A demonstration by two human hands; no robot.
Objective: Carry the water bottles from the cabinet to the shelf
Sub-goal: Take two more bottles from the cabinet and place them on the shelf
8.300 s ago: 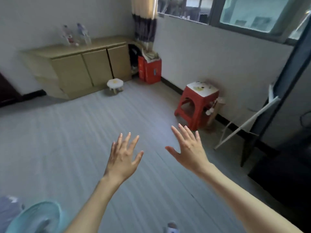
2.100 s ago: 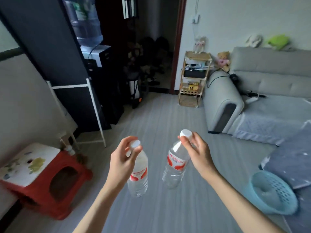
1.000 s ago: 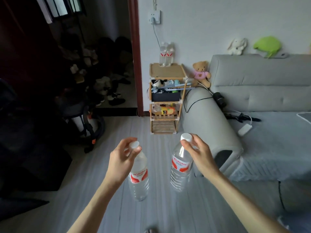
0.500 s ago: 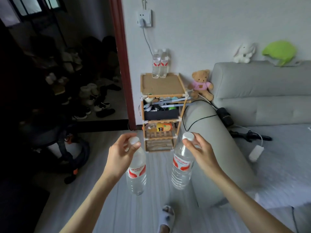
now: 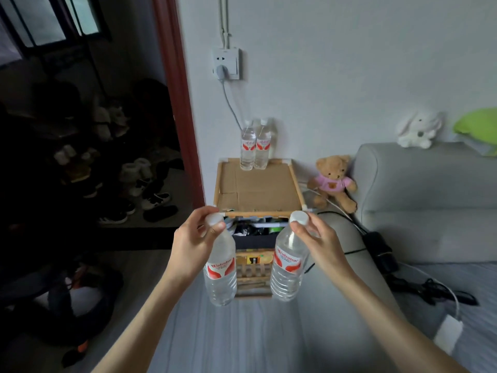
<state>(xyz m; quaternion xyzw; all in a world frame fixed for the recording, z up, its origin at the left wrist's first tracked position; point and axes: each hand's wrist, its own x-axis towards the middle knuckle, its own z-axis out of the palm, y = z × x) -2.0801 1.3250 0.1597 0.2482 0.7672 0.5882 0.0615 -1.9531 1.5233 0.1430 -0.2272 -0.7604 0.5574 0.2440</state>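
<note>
Left hand (image 5: 192,244): centre frame, bare forearm rising from the lower left, fingers (image 5: 207,211) and thumb curled, pinching a bottle cap from above. Right hand (image 5: 320,242): centre-right, forearm rising from the lower right corner, fingertips pinching a second cap. Both hands level, apart.

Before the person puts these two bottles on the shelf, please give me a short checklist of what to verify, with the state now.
1. Left hand holds the left bottle at its cap: ok.
2. Right hand holds the right bottle at its cap: ok.
3. Both caps screwed tight: cannot tell.
4. Bare room on the shelf top in front of the two standing bottles: ok.
5. Carried bottles already over the shelf top: not ok, they hang in front of it.
6. Charger cable clear of the free spot: ok.
</note>
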